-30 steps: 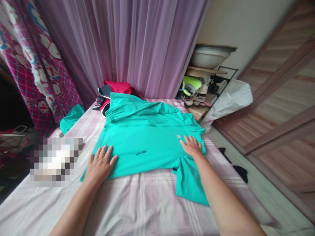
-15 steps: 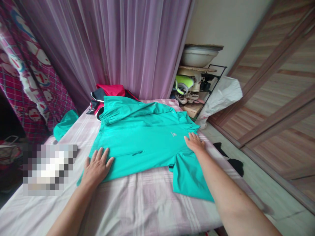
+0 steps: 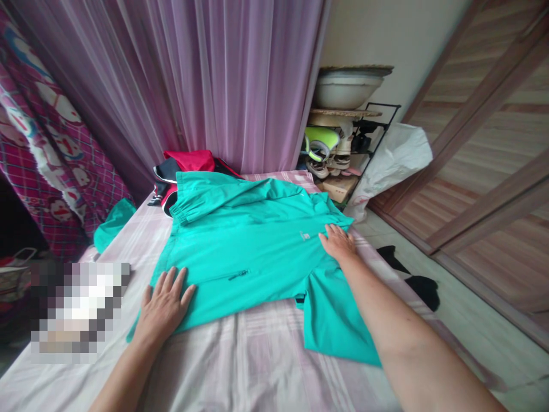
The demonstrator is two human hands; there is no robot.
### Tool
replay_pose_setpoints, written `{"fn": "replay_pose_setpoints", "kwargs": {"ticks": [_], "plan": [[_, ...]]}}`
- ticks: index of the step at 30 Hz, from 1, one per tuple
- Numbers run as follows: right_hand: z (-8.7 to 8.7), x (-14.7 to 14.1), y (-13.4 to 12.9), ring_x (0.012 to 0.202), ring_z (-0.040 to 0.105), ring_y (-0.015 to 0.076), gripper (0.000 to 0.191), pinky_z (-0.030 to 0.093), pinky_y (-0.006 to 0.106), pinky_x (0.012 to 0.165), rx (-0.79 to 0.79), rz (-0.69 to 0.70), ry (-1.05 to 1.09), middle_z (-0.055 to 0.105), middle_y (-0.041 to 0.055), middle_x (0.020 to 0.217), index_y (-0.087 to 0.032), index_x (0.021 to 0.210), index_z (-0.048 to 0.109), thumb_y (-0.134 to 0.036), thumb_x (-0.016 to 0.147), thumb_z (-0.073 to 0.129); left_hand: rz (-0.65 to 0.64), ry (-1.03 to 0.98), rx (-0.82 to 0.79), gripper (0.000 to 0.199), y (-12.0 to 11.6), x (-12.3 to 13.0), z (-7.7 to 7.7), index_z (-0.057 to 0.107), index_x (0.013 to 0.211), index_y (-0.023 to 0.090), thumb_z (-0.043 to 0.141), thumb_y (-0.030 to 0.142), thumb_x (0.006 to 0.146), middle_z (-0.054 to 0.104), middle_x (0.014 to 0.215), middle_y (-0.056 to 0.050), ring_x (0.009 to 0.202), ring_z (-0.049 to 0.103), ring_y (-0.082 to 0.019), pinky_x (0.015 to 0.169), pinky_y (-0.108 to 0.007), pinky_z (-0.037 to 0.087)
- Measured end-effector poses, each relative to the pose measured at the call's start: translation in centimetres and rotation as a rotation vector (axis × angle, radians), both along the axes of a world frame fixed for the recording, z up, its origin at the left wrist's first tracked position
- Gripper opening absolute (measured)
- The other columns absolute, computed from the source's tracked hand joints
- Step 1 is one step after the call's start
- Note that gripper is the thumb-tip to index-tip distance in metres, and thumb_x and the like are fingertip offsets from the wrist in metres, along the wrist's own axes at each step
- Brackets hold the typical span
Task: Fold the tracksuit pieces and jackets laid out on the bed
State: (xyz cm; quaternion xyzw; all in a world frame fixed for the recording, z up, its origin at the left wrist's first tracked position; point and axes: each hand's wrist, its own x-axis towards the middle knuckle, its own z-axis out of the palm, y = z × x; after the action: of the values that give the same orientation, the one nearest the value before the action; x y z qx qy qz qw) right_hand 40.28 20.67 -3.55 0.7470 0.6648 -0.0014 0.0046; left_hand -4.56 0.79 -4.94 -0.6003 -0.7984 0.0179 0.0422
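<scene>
A turquoise jacket [image 3: 240, 246] lies spread on a pale plaid bed cover [image 3: 240, 366], with its collar end to the right. One sleeve is folded across its far side; the other hangs toward me at the near right. My left hand [image 3: 164, 300] rests flat on the near left corner by the hem, fingers spread. Near the collar, beside a small white logo, my right hand [image 3: 338, 241] lies on the fabric with its fingers apart. Between the hands is a zipped pocket [image 3: 238, 274].
Red and black clothes [image 3: 193, 160] lie behind the jacket. A turquoise cloth [image 3: 115, 224] and a pixelated item [image 3: 83, 309] are at the left. Beyond the bed's right edge stand a shoe rack [image 3: 338, 154], a white bag [image 3: 392, 163] and a wooden wardrobe [image 3: 484, 131].
The view has shifted slightly. Both hands remain on the jacket in nearly the same places, and the jacket lies as before.
</scene>
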Motion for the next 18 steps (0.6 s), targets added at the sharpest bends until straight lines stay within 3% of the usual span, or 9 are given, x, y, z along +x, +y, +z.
{"fn": "replay_pose_setpoints", "kwargs": {"ticks": [3, 7, 11, 14, 18], "plan": [[-0.1, -0.3, 0.2, 0.147, 0.024, 0.0243, 0.062, 0.023, 0.049, 0.117, -0.035, -0.053, 0.009, 0.028, 0.0116, 0.161, -0.014, 0.154, 0.031, -0.043, 0.101, 0.019, -0.007, 0.008, -0.005, 0.062, 0.0, -0.2, -0.3, 0.034, 0.153, 0.023, 0.027, 0.047, 0.097, 0.031, 0.161, -0.008, 0.149, 0.026, -0.028, 0.118, -0.052, 0.022], [2.0, -1.5, 0.3, 0.146, 0.026, 0.0278, 0.059, 0.025, 0.051, 0.115, -0.109, -0.050, -0.005, 0.032, 0.0144, 0.160, -0.015, 0.150, 0.040, -0.041, 0.098, 0.030, -0.001, -0.013, -0.008, 0.062, 0.1, -0.1, -0.1, 0.033, 0.154, 0.024, 0.029, 0.048, 0.097, 0.030, 0.162, -0.008, 0.149, 0.025, -0.028, 0.118, -0.052, 0.022], [3.6, -4.8, -0.8, 0.147, 0.024, 0.0304, 0.059, 0.021, 0.054, 0.116, 0.091, 0.087, 0.013, 0.029, 0.0134, 0.161, -0.019, 0.151, 0.039, -0.044, 0.098, 0.032, 0.009, -0.031, -0.025, 0.062, -0.1, 0.5, 0.6, 0.032, 0.154, 0.022, 0.032, 0.047, 0.097, 0.030, 0.162, -0.010, 0.150, 0.023, -0.029, 0.119, -0.052, 0.021], [2.8, -7.1, -2.1, 0.148, 0.022, 0.0281, 0.059, 0.020, 0.053, 0.116, 0.204, 0.193, 0.056, 0.027, 0.0119, 0.162, -0.022, 0.154, 0.034, -0.046, 0.101, 0.023, 0.018, -0.049, -0.023, 0.062, -0.2, 0.8, 1.0, 0.033, 0.154, 0.023, 0.033, 0.048, 0.097, 0.031, 0.161, -0.010, 0.150, 0.023, -0.029, 0.119, -0.052, 0.020], [0.2, -8.2, -3.1, 0.148, 0.023, 0.0263, 0.059, 0.020, 0.054, 0.116, -0.036, 0.194, 0.044, 0.027, 0.0087, 0.162, -0.028, 0.154, 0.034, -0.050, 0.100, 0.023, 0.033, -0.062, -0.044, 0.062, -0.2, 1.1, 1.4, 0.033, 0.153, 0.022, 0.034, 0.048, 0.097, 0.030, 0.161, -0.010, 0.150, 0.024, -0.030, 0.118, -0.053, 0.021]]}}
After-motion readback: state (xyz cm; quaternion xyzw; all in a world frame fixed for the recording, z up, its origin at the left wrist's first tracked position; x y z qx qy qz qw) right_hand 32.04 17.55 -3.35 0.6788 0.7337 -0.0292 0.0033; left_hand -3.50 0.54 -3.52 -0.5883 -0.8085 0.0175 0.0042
